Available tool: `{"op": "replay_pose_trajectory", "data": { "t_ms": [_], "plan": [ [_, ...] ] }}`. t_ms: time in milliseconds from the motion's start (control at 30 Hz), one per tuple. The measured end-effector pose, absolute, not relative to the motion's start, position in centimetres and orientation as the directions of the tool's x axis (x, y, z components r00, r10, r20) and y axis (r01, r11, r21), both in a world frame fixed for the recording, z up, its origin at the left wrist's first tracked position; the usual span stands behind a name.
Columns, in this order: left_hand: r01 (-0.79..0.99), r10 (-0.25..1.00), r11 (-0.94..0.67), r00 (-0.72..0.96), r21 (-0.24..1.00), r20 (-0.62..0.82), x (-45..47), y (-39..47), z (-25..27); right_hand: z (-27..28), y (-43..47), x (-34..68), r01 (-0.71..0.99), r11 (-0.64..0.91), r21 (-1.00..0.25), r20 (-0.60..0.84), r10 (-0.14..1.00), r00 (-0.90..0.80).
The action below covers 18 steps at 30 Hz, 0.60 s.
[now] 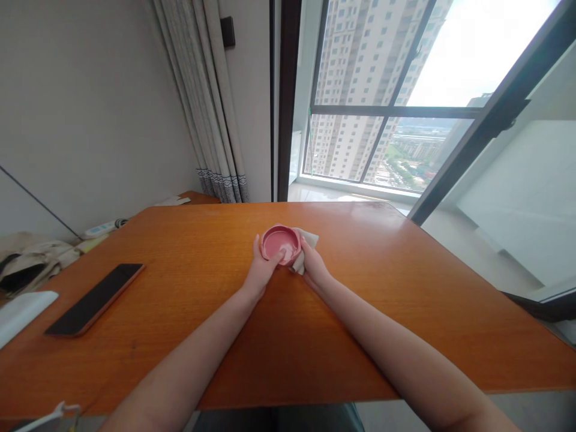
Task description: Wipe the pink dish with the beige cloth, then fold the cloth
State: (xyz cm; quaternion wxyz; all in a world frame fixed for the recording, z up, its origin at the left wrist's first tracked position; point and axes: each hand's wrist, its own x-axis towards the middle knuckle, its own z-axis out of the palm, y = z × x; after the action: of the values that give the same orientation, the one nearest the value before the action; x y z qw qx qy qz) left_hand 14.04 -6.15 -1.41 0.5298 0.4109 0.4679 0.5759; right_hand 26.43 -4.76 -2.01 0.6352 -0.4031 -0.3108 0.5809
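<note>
A small round pink bowl (pixel 278 239) is held over the middle of the table, tilted so its inside faces me. My left hand (pixel 261 264) grips its left side, with the thumb over the near rim. On the bowl's right side, my right hand (pixel 314 264) is closed on a pale grey cloth (pixel 309 239) and presses it against the outer wall. The fingers behind the bowl and under the cloth are partly hidden.
The orange-brown wooden table (pixel 180 252) spreads around my arms. At left lie a flat dark slab (pixel 96 298), a white object (pixel 27 309), a bundle of fabric (pixel 42 264) and a power strip (pixel 99 229). A white cord (pixel 54 414) hangs near the front left edge.
</note>
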Motion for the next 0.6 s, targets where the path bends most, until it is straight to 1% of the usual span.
{"op": "replay_pose_trajectory", "data": {
  "t_ms": [100,167,200,267,333,367,400,467,500,533,600],
  "plan": [
    [-0.139,0.992,0.100,-0.061,0.985,-0.109,13.2,-5.3,-1.5,-1.8,-4.5,27.2,-0.535,-0.059,-0.843,-0.137,0.985,0.106],
    [-0.073,0.991,0.089,-0.098,0.993,-0.096,12.8,-4.7,-1.8,-1.8,-4.8,27.0,-0.557,-0.116,-0.822,-0.180,0.982,0.062],
    [-0.069,0.989,0.069,-0.123,0.995,-0.077,12.7,-4.5,-1.9,-1.7,-5.0,26.7,-0.581,-0.144,-0.801,-0.198,0.980,0.030],
    [-0.134,0.982,0.008,-0.184,0.991,-0.032,12.8,-4.4,-2.2,-1.8,-5.6,25.7,-0.645,-0.171,-0.745,-0.205,0.978,-0.023],
    [-0.198,0.963,-0.084,-0.267,0.977,0.029,13.1,-4.6,-2.3,-1.9,-6.1,24.7,-0.703,-0.164,-0.692,-0.190,0.981,-0.042],
    [-0.200,0.953,-0.128,-0.295,0.971,0.064,13.3,-4.8,-2.3,-2.1,-6.2,24.3,-0.721,-0.156,-0.675,-0.186,0.982,-0.038],
    [-0.187,0.947,-0.161,-0.304,0.969,0.099,13.4,-5.0,-2.2,-2.2,-6.2,24.1,-0.731,-0.148,-0.666,-0.187,0.982,-0.028],
    [-0.154,0.956,-0.177,-0.261,0.972,0.132,13.4,-5.3,-2.0,-2.3,-5.9,24.2,-0.714,-0.138,-0.687,-0.209,0.978,0.011],
    [-0.152,0.970,-0.146,-0.216,0.977,0.112,13.4,-5.4,-1.9,-2.2,-5.6,24.6,-0.688,-0.129,-0.715,-0.218,0.975,0.044],
    [-0.161,0.985,-0.087,-0.162,0.983,0.061,13.3,-5.3,-1.9,-2.1,-5.4,25.2,-0.654,-0.123,-0.747,-0.227,0.971,0.077],
    [-0.187,0.993,0.064,-0.085,0.980,-0.081,13.2,-5.1,-1.9,-1.6,-5.1,26.2,-0.590,-0.138,-0.796,-0.235,0.968,0.091]
  ]
}}
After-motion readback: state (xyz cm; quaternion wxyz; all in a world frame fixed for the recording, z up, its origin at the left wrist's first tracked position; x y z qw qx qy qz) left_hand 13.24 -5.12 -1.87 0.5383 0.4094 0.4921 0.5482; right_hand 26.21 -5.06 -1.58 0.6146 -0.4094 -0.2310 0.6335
